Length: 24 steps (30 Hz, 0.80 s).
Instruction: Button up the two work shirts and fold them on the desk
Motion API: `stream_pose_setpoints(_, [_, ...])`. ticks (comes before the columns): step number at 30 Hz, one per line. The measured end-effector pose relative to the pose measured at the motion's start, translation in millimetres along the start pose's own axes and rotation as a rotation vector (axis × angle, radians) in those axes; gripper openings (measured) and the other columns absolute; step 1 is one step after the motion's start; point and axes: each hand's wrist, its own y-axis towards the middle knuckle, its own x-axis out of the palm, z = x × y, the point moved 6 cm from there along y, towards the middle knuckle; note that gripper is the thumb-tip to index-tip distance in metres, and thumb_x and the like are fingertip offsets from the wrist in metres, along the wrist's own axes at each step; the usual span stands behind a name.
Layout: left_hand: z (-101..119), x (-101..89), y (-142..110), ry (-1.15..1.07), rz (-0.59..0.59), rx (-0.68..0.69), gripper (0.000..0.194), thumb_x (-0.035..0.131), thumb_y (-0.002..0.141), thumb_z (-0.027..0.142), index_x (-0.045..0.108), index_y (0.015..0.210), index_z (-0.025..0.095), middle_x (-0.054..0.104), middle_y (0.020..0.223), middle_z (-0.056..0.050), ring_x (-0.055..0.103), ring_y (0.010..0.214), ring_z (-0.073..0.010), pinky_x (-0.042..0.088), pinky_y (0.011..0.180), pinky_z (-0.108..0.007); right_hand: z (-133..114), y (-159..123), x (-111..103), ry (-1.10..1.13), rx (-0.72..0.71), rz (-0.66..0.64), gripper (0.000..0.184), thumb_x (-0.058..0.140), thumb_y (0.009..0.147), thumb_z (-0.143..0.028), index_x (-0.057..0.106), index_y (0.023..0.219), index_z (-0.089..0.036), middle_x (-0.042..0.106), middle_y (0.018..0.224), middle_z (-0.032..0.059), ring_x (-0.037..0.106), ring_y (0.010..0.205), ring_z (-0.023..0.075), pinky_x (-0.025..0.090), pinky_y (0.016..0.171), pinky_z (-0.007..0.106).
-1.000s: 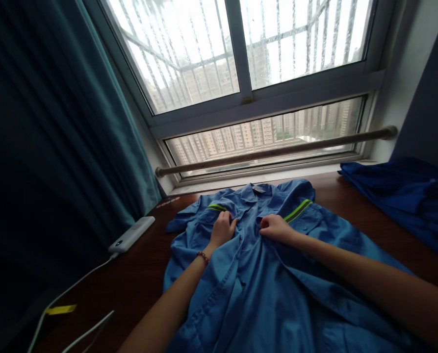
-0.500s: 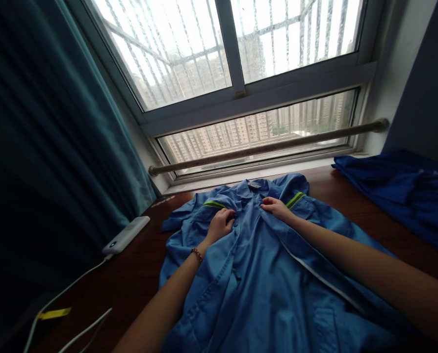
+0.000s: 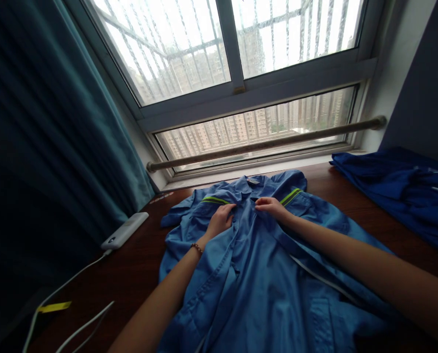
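Observation:
A light blue work shirt (image 3: 263, 274) with yellow-green stripes lies front up on a dark wooden table (image 3: 138, 264), its collar toward the window. My left hand (image 3: 220, 219) is closed, pinching the shirt's left front edge just below the collar; a bead bracelet sits on that wrist. My right hand (image 3: 272, 207) is closed too, pinching the right front edge near the collar. The two hands are a short gap apart at the shirt's opening.
A white power bank (image 3: 125, 230) with a white cable (image 3: 67, 284) lies at the table's left, near a teal curtain (image 3: 57, 122). Darker blue garments (image 3: 406, 191) are piled at the right. A rail (image 3: 266, 143) runs below the window behind the table.
Both hands have moved up the shirt front toward the collar, still gripping its edges. The view has tilted slightly.

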Motion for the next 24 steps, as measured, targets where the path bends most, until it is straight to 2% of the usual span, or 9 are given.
stream_pose_setpoints(2, [1.2, -1.0, 0.1, 0.0, 0.009, 0.005, 0.037, 0.046, 0.075, 0.008, 0.051, 0.111, 0.015, 0.056, 0.108, -0.007, 0.047, 0.102, -0.0188, 0.039, 0.092, -0.031, -4.5, -7.2, 11.1, -0.18, -0.066, -0.087, 0.026, 0.068, 0.057, -0.034, 0.06, 0.069, -0.013, 0.057, 0.062, -0.0005, 0.053, 0.061, 0.013, 0.041, 0.059, 0.024])
stream_pose_setpoints(5, [3.2, -4.4, -0.4, -0.004, 0.043, 0.006, 0.024, 0.049, 0.075, 0.012, 0.054, 0.098, 0.016, 0.056, 0.096, -0.006, 0.05, 0.093, -0.0185, 0.042, 0.085, -0.031, -12.3, -19.6, 26.4, -0.602, -0.22, -0.191, 0.019, 0.065, 0.061, -0.03, 0.062, 0.07, -0.014, 0.057, 0.063, -0.0009, 0.052, 0.061, 0.012, 0.037, 0.056, 0.021])
stream_pose_setpoints(7, [3.8, -7.3, -0.9, 0.004, 0.073, -0.011, 0.014, 0.051, 0.075, 0.015, 0.053, 0.088, 0.017, 0.055, 0.087, -0.005, 0.05, 0.087, -0.0181, 0.043, 0.08, -0.03, -16.7, -27.0, 32.3, -0.848, -0.287, -0.203, 0.015, 0.065, 0.061, -0.028, 0.063, 0.071, -0.016, 0.059, 0.066, -0.0011, 0.053, 0.063, 0.0124, 0.035, 0.057, 0.021])
stream_pose_setpoints(10, [3.2, -10.0, -1.6, 0.039, 0.096, -0.063, 0.006, 0.052, 0.075, 0.02, 0.051, 0.08, 0.018, 0.052, 0.08, -0.003, 0.05, 0.08, -0.0175, 0.043, 0.075, -0.029, -22.0, -37.8, 40.3, -1.078, -0.305, -0.202, 0.014, 0.061, 0.066, -0.027, 0.064, 0.076, -0.019, 0.062, 0.072, 0.0001, 0.055, 0.068, 0.0142, 0.036, 0.059, 0.021])
stream_pose_setpoints(15, [3.2, -9.8, -2.1, 0.032, 0.11, -0.096, 0.007, 0.046, 0.077, 0.022, 0.047, 0.084, 0.018, 0.05, 0.08, -0.002, 0.05, 0.077, -0.0162, 0.043, 0.074, -0.029, -34.3, -65.3, 71.6, -1.45, -0.496, -0.17, 0.018, 0.046, 0.075, -0.01, 0.064, 0.077, -0.013, 0.059, 0.085, 0.01, 0.053, 0.076, 0.0193, 0.039, 0.061, 0.026])
stream_pose_setpoints(20, [5.4, -10.0, -1.8, 0.007, 0.119, -0.053, 0.009, 0.044, 0.079, 0.023, 0.047, 0.085, 0.017, 0.05, 0.08, -0.002, 0.049, 0.076, -0.0155, 0.043, 0.073, -0.028, -24.1, -92.7, 106.0, -1.632, -0.638, -0.216, 0.023, 0.043, 0.074, -0.004, 0.063, 0.083, -0.005, 0.057, 0.079, 0.0159, 0.05, 0.074, 0.0242, 0.041, 0.063, 0.034])
stream_pose_setpoints(24, [6.2, -10.1, -1.9, -0.013, 0.115, -0.032, 0.008, 0.045, 0.078, 0.021, 0.047, 0.085, 0.017, 0.049, 0.079, -0.002, 0.048, 0.075, -0.0153, 0.042, 0.07, -0.027, -17.1, -107.0, 116.3, -1.682, -0.625, -0.157, 0.032, 0.044, 0.076, -0.007, 0.058, 0.103, 0.002, 0.057, 0.095, 0.0232, 0.05, 0.087, 0.0287, 0.042, 0.07, 0.037])
